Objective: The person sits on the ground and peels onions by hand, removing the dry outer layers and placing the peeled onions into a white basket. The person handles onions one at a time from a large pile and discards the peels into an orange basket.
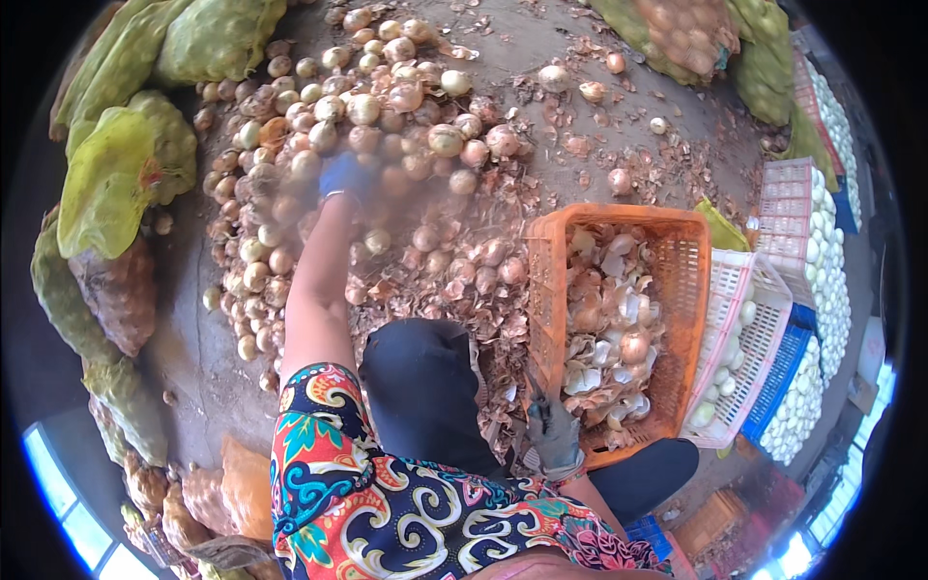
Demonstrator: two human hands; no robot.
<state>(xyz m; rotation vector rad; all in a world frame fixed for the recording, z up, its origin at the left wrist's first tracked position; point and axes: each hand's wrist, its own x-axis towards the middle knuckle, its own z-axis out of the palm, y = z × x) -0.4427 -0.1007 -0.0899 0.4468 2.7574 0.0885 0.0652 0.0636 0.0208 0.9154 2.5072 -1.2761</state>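
My left hand [348, 175], in a blue glove, reaches into a heap of unpeeled onions [330, 109] on the floor. It is blurred, and its fingers cannot be made out. Near my right knee is my right hand [557, 438], in a dirty grey glove, by the near left corner of an orange plastic crate [547, 297]. Its fingers are curled, and a thin dark thing shows at their tips, too unclear to name. Loose onion skins [605, 341] fill the crate's bottom, with a brown onion [635, 347] among them.
Peeled onions fill a white crate [772, 283], a blue crate [776, 377] and a pink-white crate [786, 196] at right. Full green mesh sacks [214, 40] line the left side; another sack [757, 65] stands at upper right. Fallen skins [500, 312] litter the floor.
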